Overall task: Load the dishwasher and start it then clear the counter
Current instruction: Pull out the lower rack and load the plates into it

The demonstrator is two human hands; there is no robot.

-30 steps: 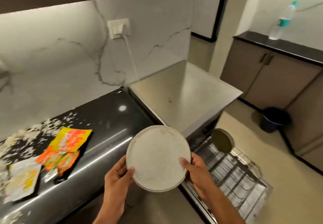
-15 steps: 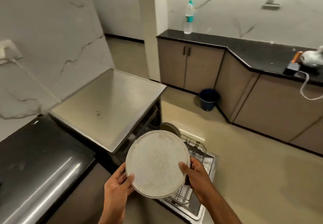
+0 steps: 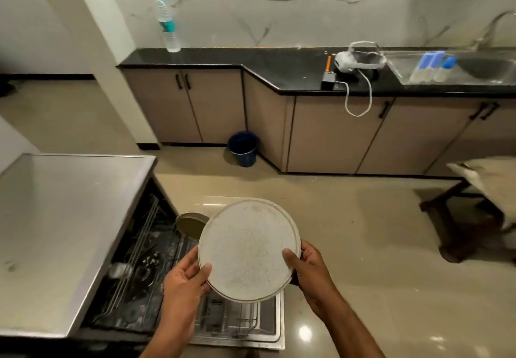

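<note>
Both hands are up in front of me with a round speckled plate between them. My left hand grips its rim at about 8 o'clock, thumb over the face and fingers curled behind; my right hand grips the rim at about 4 o'clock, thumb on the face. The plate tilts toward me, its flat face up, and it hangs over the open dishwasher.

Directly under the plate I see the pulled-out lower rack on the dropped door, wire tines showing at 6 o'clock. At 10 o'clock from the plate, a second round dish stands on edge in the rack, its rim partly hidden behind the plate I hold. Left of that the dishwasher's dark interior shows an upper rack, its contents too blurred to name. The steel top of the machine fills my 9 o'clock.

Farther out, bare floor, then a blue bucket at 12 o'clock against the cabinets. A dark wooden table sits at 3 o'clock. On the far black counter: a water bottle at 11 o'clock, a white headset with a dangling cable at 1 o'clock, and a sink at 2 o'clock.
</note>
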